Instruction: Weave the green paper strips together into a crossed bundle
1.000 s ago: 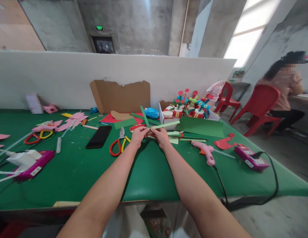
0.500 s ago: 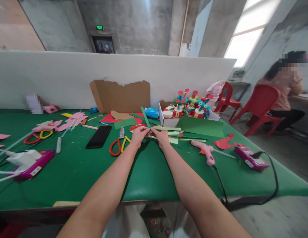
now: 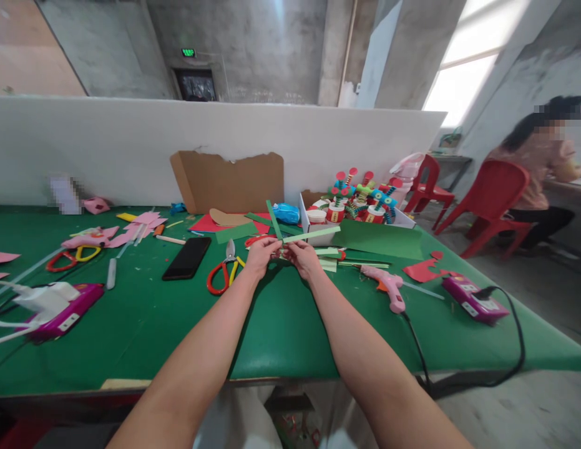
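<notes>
Paper strips point(image 3: 314, 234) in both hands point(image 3: 260, 255)

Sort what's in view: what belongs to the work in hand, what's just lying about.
In the work:
left hand
right hand
dark green strip
pale green strip

Seemingly just lying about:
black phone
pink paper scraps
blue packet
scissors beside the phone, untouched

Site reads as a paper-craft workshop: the green-topped worktable point(image 3: 290, 330) carries paper strips point(image 3: 324, 232), scissors point(image 3: 230, 250), pink paper scraps point(image 3: 147, 222), a corded glue gun point(image 3: 389, 288), a purple power block point(image 3: 472, 299) and a box point(image 3: 403, 218) of small figures point(image 3: 336, 214). Room is bare grey concrete point(image 3: 271, 56), with a white partition point(image 3: 131, 143) behind the table and a lit green sign point(image 3: 188, 52) above a doorway point(image 3: 195, 84). At right, a person point(image 3: 527, 162) sits on a red chair point(image 3: 491, 187) at another table point(image 3: 571, 187).
</notes>
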A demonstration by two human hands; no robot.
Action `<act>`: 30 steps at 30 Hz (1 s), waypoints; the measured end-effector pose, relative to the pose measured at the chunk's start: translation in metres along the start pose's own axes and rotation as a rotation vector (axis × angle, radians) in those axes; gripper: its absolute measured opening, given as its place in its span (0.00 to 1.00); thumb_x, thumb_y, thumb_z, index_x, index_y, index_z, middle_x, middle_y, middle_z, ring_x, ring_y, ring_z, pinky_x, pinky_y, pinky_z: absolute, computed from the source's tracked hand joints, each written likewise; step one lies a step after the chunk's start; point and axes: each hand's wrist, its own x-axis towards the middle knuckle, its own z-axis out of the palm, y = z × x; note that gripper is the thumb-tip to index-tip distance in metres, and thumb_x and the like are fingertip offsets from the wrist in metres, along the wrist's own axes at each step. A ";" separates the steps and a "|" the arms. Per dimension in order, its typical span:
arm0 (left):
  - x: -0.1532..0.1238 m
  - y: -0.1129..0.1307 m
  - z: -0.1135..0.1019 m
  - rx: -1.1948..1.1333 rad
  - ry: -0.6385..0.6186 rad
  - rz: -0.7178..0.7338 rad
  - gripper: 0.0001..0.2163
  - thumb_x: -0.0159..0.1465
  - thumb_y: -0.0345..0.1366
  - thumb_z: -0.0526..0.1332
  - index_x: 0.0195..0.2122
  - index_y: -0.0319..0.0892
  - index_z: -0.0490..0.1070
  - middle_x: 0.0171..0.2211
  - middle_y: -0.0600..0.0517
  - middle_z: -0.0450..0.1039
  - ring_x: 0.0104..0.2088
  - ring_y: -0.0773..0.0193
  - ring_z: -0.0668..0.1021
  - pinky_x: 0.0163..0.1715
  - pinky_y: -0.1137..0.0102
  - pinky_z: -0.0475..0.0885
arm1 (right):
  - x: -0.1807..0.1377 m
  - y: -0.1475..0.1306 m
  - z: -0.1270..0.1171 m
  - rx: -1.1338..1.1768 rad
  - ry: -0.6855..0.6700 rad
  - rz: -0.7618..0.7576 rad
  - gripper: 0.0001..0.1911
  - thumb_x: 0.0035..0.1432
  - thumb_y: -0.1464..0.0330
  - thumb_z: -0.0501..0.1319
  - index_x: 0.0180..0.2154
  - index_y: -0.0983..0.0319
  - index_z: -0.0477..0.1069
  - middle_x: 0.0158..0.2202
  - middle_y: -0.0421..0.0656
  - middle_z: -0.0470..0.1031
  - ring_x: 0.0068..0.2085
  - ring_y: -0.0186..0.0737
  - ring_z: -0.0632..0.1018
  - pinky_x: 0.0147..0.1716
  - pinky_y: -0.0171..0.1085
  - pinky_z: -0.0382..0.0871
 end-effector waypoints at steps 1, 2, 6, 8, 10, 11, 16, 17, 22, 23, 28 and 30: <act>0.000 0.000 0.000 0.010 -0.015 0.002 0.18 0.37 0.43 0.74 0.23 0.39 0.72 0.20 0.55 0.70 0.21 0.71 0.70 0.23 0.74 0.65 | 0.000 0.000 0.000 0.025 0.007 0.016 0.10 0.40 0.69 0.71 0.23 0.62 0.70 0.20 0.37 0.75 0.22 0.29 0.73 0.30 0.32 0.73; -0.001 -0.001 0.001 0.019 -0.028 0.005 0.18 0.37 0.43 0.74 0.23 0.38 0.72 0.20 0.54 0.71 0.21 0.71 0.70 0.23 0.74 0.65 | 0.000 -0.001 0.000 0.044 0.011 0.029 0.11 0.39 0.69 0.71 0.22 0.62 0.70 0.20 0.37 0.74 0.22 0.29 0.73 0.30 0.31 0.73; 0.000 -0.004 0.000 0.042 -0.042 0.017 0.17 0.38 0.43 0.74 0.24 0.38 0.73 0.21 0.54 0.71 0.21 0.70 0.70 0.24 0.73 0.65 | -0.003 -0.002 0.000 0.055 -0.006 0.057 0.12 0.36 0.68 0.74 0.22 0.63 0.72 0.18 0.37 0.73 0.22 0.29 0.73 0.28 0.30 0.72; 0.001 -0.004 -0.001 0.050 -0.040 0.022 0.17 0.39 0.43 0.74 0.24 0.38 0.73 0.21 0.54 0.71 0.22 0.70 0.70 0.24 0.72 0.65 | -0.004 -0.003 0.001 0.065 -0.030 0.037 0.13 0.35 0.67 0.74 0.23 0.63 0.73 0.19 0.37 0.74 0.23 0.29 0.74 0.28 0.29 0.72; 0.001 -0.004 -0.001 0.056 -0.039 0.027 0.17 0.39 0.43 0.73 0.24 0.38 0.73 0.21 0.54 0.71 0.22 0.70 0.70 0.25 0.72 0.65 | -0.005 -0.004 0.001 0.080 -0.048 0.016 0.15 0.33 0.66 0.75 0.25 0.63 0.73 0.19 0.36 0.74 0.23 0.29 0.74 0.28 0.29 0.72; 0.001 -0.003 0.000 0.060 -0.037 0.031 0.17 0.39 0.43 0.73 0.24 0.38 0.73 0.21 0.54 0.71 0.22 0.70 0.70 0.25 0.72 0.65 | -0.005 -0.004 0.000 0.080 -0.055 0.013 0.16 0.32 0.65 0.75 0.25 0.62 0.74 0.20 0.36 0.74 0.23 0.29 0.74 0.28 0.29 0.72; 0.001 -0.003 0.001 0.091 -0.010 0.067 0.16 0.38 0.43 0.72 0.23 0.38 0.73 0.19 0.55 0.70 0.20 0.70 0.69 0.22 0.73 0.63 | -0.003 -0.003 -0.001 0.040 -0.065 -0.003 0.18 0.32 0.62 0.76 0.25 0.62 0.73 0.21 0.36 0.75 0.23 0.29 0.74 0.29 0.31 0.73; 0.001 -0.004 0.001 0.093 -0.006 0.072 0.16 0.38 0.43 0.72 0.23 0.38 0.73 0.19 0.55 0.70 0.20 0.70 0.69 0.22 0.73 0.63 | -0.003 -0.002 -0.002 0.033 -0.066 -0.015 0.18 0.32 0.61 0.76 0.25 0.62 0.73 0.21 0.36 0.75 0.23 0.29 0.74 0.29 0.32 0.73; 0.000 -0.005 0.001 0.092 0.008 0.097 0.15 0.38 0.43 0.72 0.23 0.38 0.74 0.18 0.54 0.71 0.19 0.70 0.69 0.21 0.73 0.63 | 0.000 0.001 -0.002 -0.020 -0.035 -0.060 0.16 0.35 0.61 0.74 0.25 0.61 0.74 0.20 0.35 0.74 0.23 0.29 0.73 0.30 0.33 0.74; 0.000 -0.006 0.001 0.096 0.001 0.102 0.15 0.39 0.44 0.72 0.23 0.38 0.75 0.18 0.54 0.71 0.19 0.70 0.69 0.21 0.73 0.63 | 0.000 0.001 -0.001 -0.033 -0.019 -0.067 0.15 0.35 0.61 0.74 0.26 0.61 0.75 0.20 0.36 0.74 0.23 0.30 0.73 0.30 0.34 0.74; 0.000 -0.007 -0.001 0.106 -0.024 0.081 0.16 0.40 0.44 0.72 0.24 0.38 0.76 0.20 0.52 0.72 0.20 0.69 0.69 0.21 0.72 0.64 | -0.001 0.002 0.000 -0.133 0.040 -0.162 0.13 0.39 0.61 0.71 0.27 0.62 0.76 0.20 0.37 0.73 0.23 0.32 0.74 0.31 0.36 0.74; 0.000 -0.007 0.000 0.095 -0.035 0.065 0.16 0.40 0.44 0.72 0.25 0.38 0.76 0.20 0.51 0.73 0.20 0.69 0.69 0.22 0.72 0.64 | -0.001 0.001 0.001 -0.168 0.072 -0.202 0.13 0.40 0.61 0.70 0.27 0.63 0.77 0.19 0.36 0.73 0.23 0.33 0.74 0.31 0.37 0.73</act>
